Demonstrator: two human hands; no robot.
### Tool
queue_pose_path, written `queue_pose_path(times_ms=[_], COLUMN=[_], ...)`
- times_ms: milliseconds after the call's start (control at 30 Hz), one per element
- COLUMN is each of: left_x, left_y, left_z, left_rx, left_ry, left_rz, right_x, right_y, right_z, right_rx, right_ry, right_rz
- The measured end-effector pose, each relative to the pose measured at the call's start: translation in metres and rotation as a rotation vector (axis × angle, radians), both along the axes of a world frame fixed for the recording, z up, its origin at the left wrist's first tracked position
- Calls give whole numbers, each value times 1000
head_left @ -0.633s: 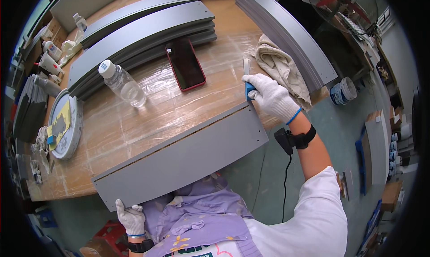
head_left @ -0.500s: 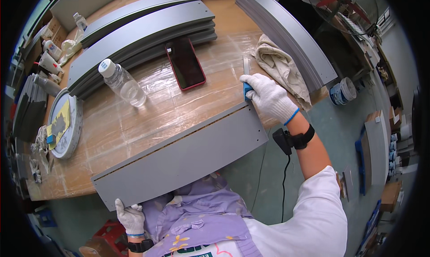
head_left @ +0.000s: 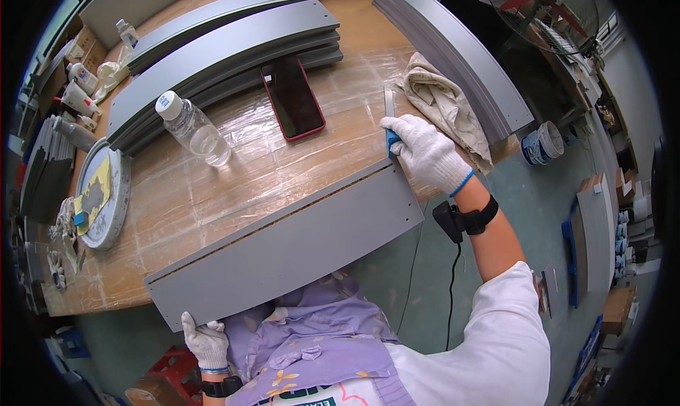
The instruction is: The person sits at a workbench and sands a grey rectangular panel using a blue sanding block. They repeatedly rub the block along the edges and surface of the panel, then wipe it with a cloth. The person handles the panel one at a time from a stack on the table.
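Observation:
A long grey board [head_left: 283, 254] lies slantwise over the table's near edge, a narrow brown groove running along its far side. My left hand [head_left: 205, 344], in a white knit glove, grips the board's near left corner, one finger on top and the others curled at the edge. At the far right corner my right hand [head_left: 427, 153], gloved too, is closed around a blue-handled scraper [head_left: 390, 138]. Its narrow metal blade points away from me, beyond the board. The fingers hide part of the handle. A crumpled beige cloth [head_left: 443, 101] lies just past this hand.
Stacks of grey boards [head_left: 234, 48] stand at the back and right [head_left: 453, 48]. A clear bottle [head_left: 195, 133] and a phone [head_left: 292, 98] are on the table [head_left: 212, 222]. A round lid [head_left: 119, 201] at left carries a yellow sheet with a grey smear. A bucket [head_left: 542, 144] sits beyond the right edge.

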State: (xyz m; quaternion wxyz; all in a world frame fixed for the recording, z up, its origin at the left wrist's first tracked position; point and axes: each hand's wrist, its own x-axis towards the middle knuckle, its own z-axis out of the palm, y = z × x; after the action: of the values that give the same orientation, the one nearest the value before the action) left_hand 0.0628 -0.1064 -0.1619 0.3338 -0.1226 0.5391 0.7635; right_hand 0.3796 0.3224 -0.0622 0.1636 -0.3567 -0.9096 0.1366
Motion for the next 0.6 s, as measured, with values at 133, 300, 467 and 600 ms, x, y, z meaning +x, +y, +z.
queue_pose_path(times_ms=[133, 300, 467, 600], left_x=[2, 1, 0, -1], left_y=[3, 1, 1, -1], left_z=[3, 2, 0, 0], left_rx=[3, 1, 14, 4], left_ry=[-9, -4, -22, -4], left_rz=[7, 9, -6, -11], right_x=[-2, -1, -1, 0], right_y=[0, 0, -1, -1], right_z=[1, 4, -2, 1], right_rx=[19, 24, 51, 44], right_ry=[-39, -66, -45, -95], right_rz=[8, 15, 25, -3])
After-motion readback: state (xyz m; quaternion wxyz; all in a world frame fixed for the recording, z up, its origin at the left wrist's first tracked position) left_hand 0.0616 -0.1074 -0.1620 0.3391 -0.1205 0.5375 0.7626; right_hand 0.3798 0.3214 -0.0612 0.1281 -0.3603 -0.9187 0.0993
